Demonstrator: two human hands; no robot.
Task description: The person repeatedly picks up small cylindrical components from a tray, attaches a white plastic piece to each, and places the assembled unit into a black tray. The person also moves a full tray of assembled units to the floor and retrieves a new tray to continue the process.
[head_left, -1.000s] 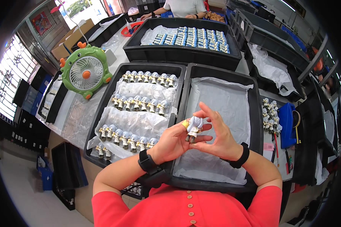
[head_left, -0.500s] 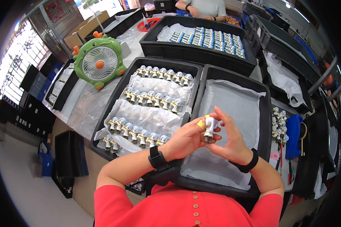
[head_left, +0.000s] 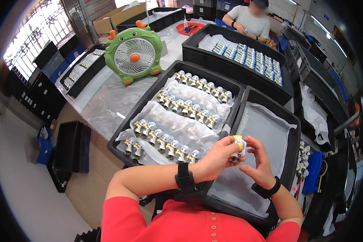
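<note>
My left hand (head_left: 218, 158) and my right hand (head_left: 259, 163) meet over the right black tray (head_left: 293, 133), which is lined with a grey plastic sheet. Together they hold one small white toy figure (head_left: 238, 147) between the fingertips; yellow finger covers sit on my left thumb and forefinger. The figure is mostly hidden by the fingers. Just to the left, the left black tray (head_left: 156, 89) holds several rows of the same small figures (head_left: 181, 105) standing on crumpled plastic. Both wrists wear black bands.
A green cartoon-shaped desk fan (head_left: 134, 55) stands on the table at the back left. A far black tray (head_left: 234, 68) holds several blue-and-white pieces, with another person (head_left: 248, 21) seated behind it. More figures (head_left: 302, 156) lie right of the tray. Black bins sit on the floor at left.
My head has turned, so the trays sit lower and more slanted in view. Both hands stay together on the figure, shifted slightly right over the lined tray.
</note>
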